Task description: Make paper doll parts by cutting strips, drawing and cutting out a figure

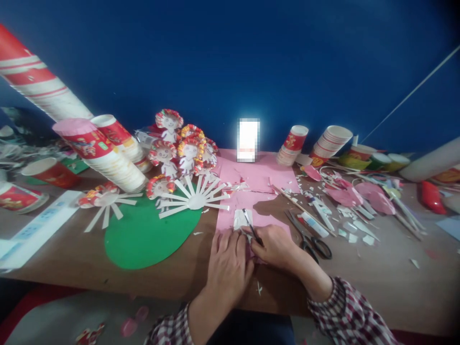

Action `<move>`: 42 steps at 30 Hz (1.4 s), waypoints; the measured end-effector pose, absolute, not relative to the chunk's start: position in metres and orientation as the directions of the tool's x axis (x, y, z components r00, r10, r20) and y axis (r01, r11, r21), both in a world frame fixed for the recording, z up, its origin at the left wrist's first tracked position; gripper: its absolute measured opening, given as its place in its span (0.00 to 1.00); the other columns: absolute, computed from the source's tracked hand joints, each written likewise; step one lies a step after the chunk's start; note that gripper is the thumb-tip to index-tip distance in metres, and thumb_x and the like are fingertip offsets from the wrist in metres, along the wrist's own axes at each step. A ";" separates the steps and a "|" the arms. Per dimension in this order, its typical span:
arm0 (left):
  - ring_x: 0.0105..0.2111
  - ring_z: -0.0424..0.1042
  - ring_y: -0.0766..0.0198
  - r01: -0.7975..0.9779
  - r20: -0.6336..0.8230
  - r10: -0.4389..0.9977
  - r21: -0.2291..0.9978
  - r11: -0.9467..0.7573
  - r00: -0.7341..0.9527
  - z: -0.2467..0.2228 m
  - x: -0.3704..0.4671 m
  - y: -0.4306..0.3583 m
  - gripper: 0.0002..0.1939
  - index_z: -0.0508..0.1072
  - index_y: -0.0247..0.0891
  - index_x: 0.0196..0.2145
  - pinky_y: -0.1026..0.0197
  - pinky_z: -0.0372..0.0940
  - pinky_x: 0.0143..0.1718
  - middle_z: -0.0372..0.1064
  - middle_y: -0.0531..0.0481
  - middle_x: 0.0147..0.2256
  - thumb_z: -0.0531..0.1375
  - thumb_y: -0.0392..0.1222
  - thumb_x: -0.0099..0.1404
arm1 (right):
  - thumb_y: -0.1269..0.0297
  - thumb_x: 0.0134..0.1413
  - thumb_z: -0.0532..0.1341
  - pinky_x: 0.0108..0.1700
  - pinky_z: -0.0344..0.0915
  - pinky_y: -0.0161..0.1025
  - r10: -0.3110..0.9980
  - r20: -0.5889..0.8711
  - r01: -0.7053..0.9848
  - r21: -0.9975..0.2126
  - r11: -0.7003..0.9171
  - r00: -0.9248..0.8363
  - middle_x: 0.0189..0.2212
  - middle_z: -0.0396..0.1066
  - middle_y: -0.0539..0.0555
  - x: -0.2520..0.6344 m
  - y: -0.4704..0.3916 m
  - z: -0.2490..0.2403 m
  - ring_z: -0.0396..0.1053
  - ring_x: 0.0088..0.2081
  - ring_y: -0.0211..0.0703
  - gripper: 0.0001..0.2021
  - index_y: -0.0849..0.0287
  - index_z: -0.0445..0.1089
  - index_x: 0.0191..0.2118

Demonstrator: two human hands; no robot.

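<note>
Just beyond the spread, unclenched fingers of the left hand, the white paper lies on the pink paper, near the middle of the table's front edge. The right hand grasps a dark pen-like tool, which reaches over the white paper.

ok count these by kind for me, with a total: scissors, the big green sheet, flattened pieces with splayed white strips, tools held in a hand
scissors: 1 pair
big green sheet: 1
splayed-strip pieces: 2
pen-like tool, in the right hand: 1
total: 5
</note>
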State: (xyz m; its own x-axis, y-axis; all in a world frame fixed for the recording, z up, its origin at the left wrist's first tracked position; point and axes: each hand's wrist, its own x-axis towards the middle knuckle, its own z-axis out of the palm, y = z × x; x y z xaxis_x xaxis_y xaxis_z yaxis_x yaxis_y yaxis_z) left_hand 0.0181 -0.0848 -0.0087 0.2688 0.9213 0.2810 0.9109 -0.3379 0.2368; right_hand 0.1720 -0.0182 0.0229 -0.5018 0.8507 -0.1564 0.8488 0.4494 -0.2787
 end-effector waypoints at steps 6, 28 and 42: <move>0.58 0.59 0.46 0.931 0.253 0.932 0.193 -0.311 0.259 -0.009 0.019 -0.084 0.23 0.67 0.30 0.55 0.39 0.48 0.62 0.68 0.41 0.53 0.54 0.42 0.64 | 0.64 0.56 0.54 0.35 0.63 0.36 0.856 -0.159 0.855 -0.273 0.441 -0.492 0.33 0.79 0.61 0.171 -0.018 0.024 0.77 0.36 0.50 0.14 0.59 0.76 0.40; 0.57 0.60 0.47 0.942 0.249 0.941 0.183 -0.280 0.231 -0.006 0.026 -0.081 0.24 0.66 0.33 0.57 0.36 0.46 0.62 0.69 0.43 0.52 0.56 0.41 0.63 | 0.63 0.55 0.55 0.34 0.62 0.35 0.862 -0.151 0.856 -0.288 0.430 -0.484 0.33 0.79 0.60 0.171 -0.018 0.024 0.77 0.35 0.48 0.14 0.60 0.77 0.40; 0.53 0.62 0.47 0.944 0.268 0.931 0.148 -0.295 0.249 -0.007 0.027 -0.080 0.23 0.69 0.30 0.54 0.42 0.52 0.59 0.69 0.42 0.50 0.57 0.44 0.64 | 0.68 0.52 0.54 0.36 0.64 0.35 0.859 -0.131 0.773 -0.518 0.367 -0.496 0.31 0.78 0.56 0.177 -0.012 0.025 0.74 0.34 0.45 0.14 0.60 0.75 0.41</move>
State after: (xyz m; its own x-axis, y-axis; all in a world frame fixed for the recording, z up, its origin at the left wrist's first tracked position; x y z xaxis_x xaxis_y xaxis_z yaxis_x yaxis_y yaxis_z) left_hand 0.0275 -0.0801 -0.0068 0.2485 0.9309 0.2678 0.9441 -0.2947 0.1480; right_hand 0.1768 -0.0123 0.0252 -0.4955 0.8586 -0.1313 0.7730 0.3670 -0.5176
